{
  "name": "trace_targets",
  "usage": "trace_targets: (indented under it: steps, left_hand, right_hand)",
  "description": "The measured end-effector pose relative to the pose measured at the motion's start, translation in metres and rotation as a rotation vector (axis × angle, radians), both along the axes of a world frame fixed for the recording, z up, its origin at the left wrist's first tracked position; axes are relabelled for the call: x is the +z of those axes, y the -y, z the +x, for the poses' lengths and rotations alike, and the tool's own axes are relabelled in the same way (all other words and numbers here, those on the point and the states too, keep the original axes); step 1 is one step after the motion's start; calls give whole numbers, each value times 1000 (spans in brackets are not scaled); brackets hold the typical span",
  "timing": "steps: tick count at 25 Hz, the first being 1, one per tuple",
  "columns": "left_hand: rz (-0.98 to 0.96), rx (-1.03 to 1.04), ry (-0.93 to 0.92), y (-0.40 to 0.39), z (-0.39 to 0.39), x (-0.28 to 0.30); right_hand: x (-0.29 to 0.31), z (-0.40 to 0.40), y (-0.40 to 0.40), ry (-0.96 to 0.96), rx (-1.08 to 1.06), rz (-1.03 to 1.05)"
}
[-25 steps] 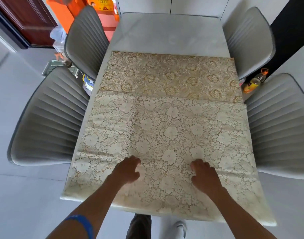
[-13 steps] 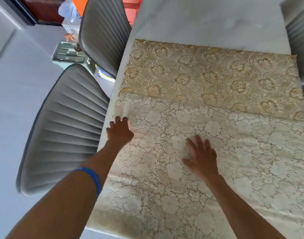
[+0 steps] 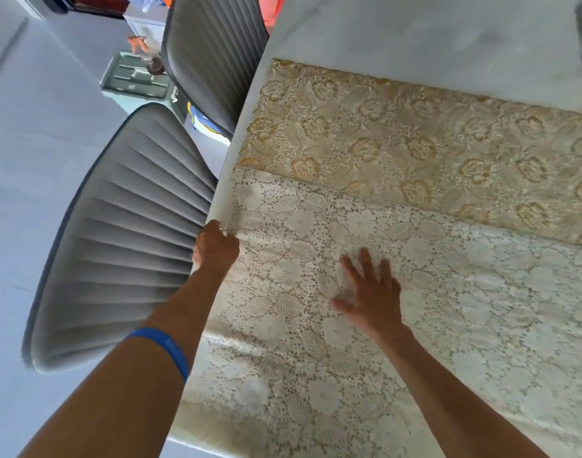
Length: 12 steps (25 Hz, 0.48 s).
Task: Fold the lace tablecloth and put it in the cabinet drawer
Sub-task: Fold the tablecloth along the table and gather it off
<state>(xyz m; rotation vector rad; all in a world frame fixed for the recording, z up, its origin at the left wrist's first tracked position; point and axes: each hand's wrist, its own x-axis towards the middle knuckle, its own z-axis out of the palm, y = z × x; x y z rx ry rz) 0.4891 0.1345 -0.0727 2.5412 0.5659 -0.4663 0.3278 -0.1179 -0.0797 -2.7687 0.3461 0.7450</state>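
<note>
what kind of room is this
Most likely a home dining area: a long pale table with padded grey chairs pushed in along its side, and a lace tablecloth spread over it under the person's hands.

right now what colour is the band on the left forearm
The band is blue, clearest in the head view, the only one here.

A home dining area, by the look of it. A pale marble-look table (image 3: 431, 38) fills the upper right of the frame, spread with a lace tablecloth (image 3: 415, 292). Grey ribbed upholstered chairs (image 3: 118, 252) stand along its left side, on a light tiled floor (image 3: 35, 143). At upper left lies household clutter, too blurred to name.
</note>
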Motion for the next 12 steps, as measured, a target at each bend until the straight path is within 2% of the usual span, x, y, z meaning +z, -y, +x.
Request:
trace_targets:
  steps: [6, 9, 12]
  left_hand:
    - [99, -57, -1, 0, -6, 14]
    - [285, -311, 97, 28, -5, 28]
    - [247, -641, 166, 84, -6, 38]
  right_hand:
    - [15, -3, 7, 23, 39, 37]
    - [25, -8, 39, 87, -35, 103]
    - [32, -14, 95, 80, -130, 29]
